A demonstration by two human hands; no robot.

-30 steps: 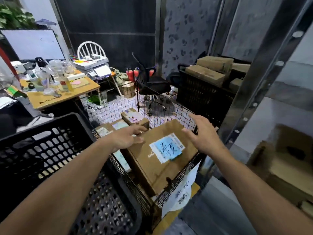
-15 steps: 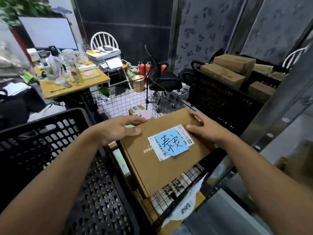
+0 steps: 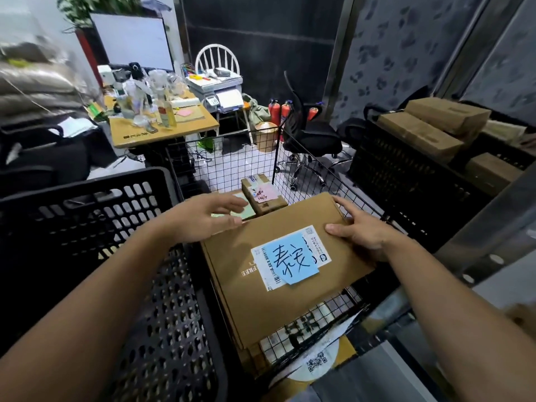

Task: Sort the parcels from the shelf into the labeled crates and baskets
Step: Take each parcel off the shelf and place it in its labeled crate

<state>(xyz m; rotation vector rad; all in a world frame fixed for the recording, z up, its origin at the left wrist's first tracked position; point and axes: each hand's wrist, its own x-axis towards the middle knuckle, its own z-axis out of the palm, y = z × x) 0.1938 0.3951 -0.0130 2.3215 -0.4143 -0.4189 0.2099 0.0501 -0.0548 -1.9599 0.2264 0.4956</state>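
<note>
Fingers point(image 3: 229, 203) of the left hand point(image 3: 203, 219) lie spread and flat, their tips just at the far left corner of the flat cardboard parcel point(image 3: 290, 265), pressing rather than gripping. On the right hand point(image 3: 362, 230) the fingers are loosely apart and curled over the parcel's far right edge, thumb resting on the top face; whether they truly clamp it is hard to tell.

That parcel lies tilted across the top of the wire basket point(image 3: 298, 158), its near end low against the basket's front mesh and its far end under both hands. A blue note point(image 3: 293, 261) with handwriting sits on its shipping label. 2 smaller parcels point(image 3: 262, 192) lie deeper in the basket, beyond the fingers.

It looks stiff, thin and fairly light (a flat mailer box, by its shape), so it should slide and not sag. Holding the 2 opposite long edges seems the safest grip; the smooth faces could slip under flat palms. A black plastic crate point(image 3: 87, 227) stands just to the left.
</note>
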